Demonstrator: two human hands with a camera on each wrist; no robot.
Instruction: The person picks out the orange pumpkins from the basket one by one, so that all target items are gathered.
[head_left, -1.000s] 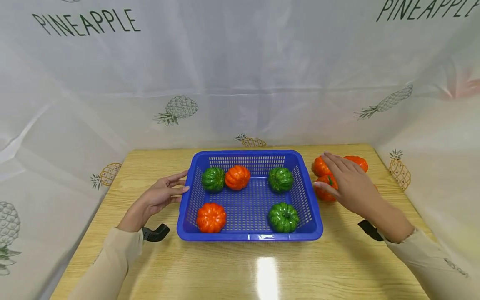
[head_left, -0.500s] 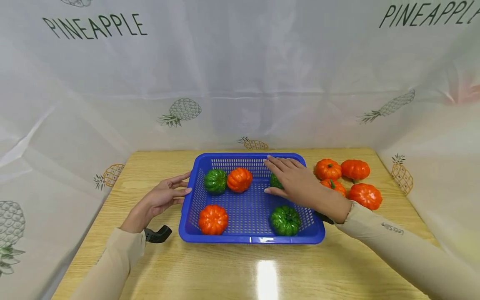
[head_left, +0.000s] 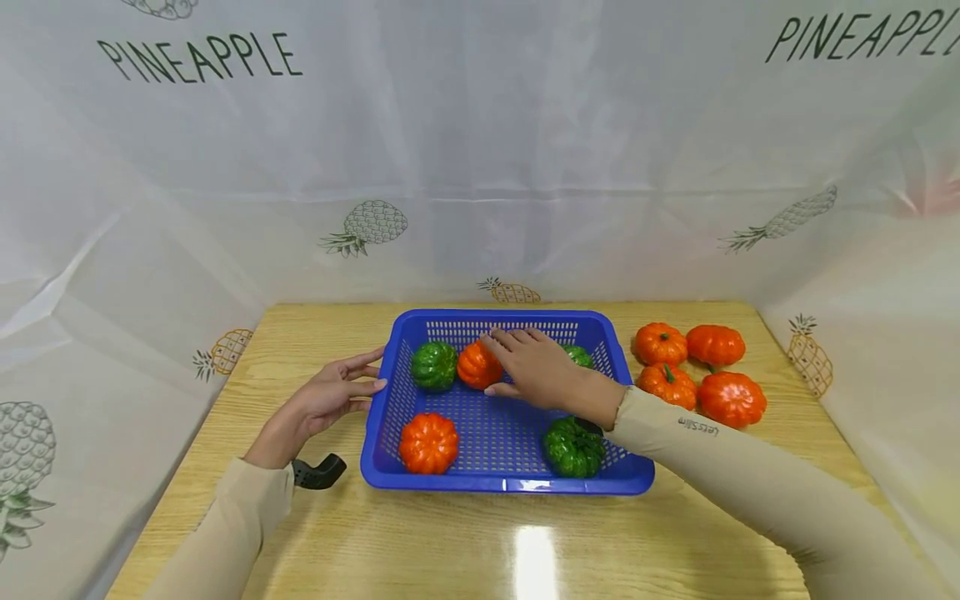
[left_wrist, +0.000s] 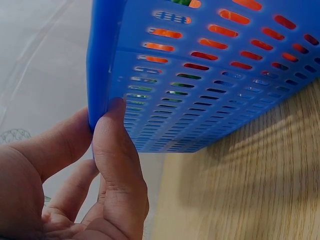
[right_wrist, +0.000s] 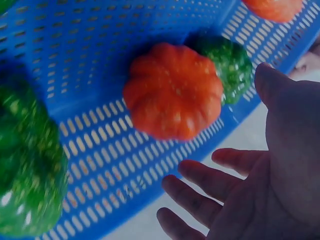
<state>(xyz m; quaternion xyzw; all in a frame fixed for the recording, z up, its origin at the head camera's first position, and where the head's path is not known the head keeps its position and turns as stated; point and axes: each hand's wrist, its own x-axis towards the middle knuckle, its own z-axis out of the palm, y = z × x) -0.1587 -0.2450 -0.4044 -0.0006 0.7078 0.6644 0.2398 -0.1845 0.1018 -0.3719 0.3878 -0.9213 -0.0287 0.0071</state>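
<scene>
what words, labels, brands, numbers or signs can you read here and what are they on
"PINEAPPLE": patterned backdrop, upper left of the head view.
"PINEAPPL", its end cut off by the frame: the same backdrop, upper right.
"LetsSlim", small: right sleeve.
Nothing else is readable.

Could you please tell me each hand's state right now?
Left hand: closed, pinching the blue basket's rim.
Right hand: open, holding nothing, near an orange pumpkin in the basket.

In the upper frame there is a pale sheet (head_left: 480,125) with printed pineapples (head_left: 377,222) and lettering (head_left: 201,58), and below, a wooden tabletop (head_left: 420,542).
</scene>
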